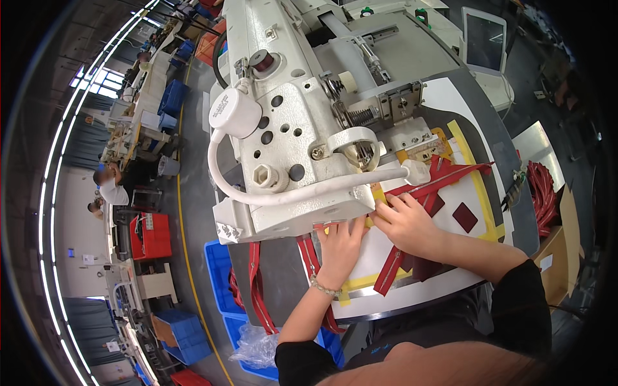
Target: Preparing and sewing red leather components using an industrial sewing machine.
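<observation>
A large white industrial sewing machine [283,122] stands over the work, and its head hides the stitching spot. My left hand [340,251] reaches up to the front edge of the head; its fingertips are partly hidden there. Next to it, my right hand [407,222] has bent fingers at the inner end of a red zipper [454,178]. Under that hand crosses a second red zipper [389,271], slanting toward me. Dark red fabric pieces lie beneath, and a separate dark red square [465,217] rests on the white sheet to the right.
Red zipper tapes [256,283] hang off the table's left front, over blue bins [222,273] and clear plastic wrap [257,344]. At right, a cardboard box [557,257] stands by a red zipper bundle [542,193]. A tablet-like screen [484,40] is behind. Other people work at far left.
</observation>
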The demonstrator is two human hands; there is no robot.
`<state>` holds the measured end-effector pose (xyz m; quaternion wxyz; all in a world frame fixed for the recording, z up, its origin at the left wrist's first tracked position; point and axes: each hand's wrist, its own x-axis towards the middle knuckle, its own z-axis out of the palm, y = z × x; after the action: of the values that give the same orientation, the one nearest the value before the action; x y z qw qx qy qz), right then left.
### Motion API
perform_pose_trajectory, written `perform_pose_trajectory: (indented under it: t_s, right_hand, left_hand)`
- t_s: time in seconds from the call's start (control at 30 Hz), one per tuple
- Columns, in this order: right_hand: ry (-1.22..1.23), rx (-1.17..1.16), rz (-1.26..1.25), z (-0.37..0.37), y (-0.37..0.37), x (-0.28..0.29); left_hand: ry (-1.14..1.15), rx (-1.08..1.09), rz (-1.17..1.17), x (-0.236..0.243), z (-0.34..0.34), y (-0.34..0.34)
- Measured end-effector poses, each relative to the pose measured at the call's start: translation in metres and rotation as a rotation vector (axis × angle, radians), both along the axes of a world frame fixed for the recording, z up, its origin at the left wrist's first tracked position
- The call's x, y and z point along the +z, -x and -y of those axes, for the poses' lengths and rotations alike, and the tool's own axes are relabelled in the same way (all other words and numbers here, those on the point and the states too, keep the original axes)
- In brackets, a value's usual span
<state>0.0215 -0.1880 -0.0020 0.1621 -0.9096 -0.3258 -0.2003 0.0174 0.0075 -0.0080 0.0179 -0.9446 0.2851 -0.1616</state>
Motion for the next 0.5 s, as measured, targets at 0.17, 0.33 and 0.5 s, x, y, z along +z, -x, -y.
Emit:
perform_pose_trajectory:
  t_s: [0.17, 0.33, 0.5]
  right_hand:
    - [0.018, 0.02, -0.001, 0.0006, -0.0002, -0.0022]
    - [0.017, 0.016, -0.005, 0.0002, -0.0001, -0.0016]
    - [0.011, 0.001, 0.003, -0.0002, -0.0002, -0.0021]
  left_hand:
    - [0.014, -0.01, 0.008, -0.0005, 0.0004, 0.0]
    - [0.024, -0.007, 0.025, -0.0038, -0.0003, 0.001]
    - [0.028, -0.001, 0.014, -0.0055, -0.0016, 0.0012]
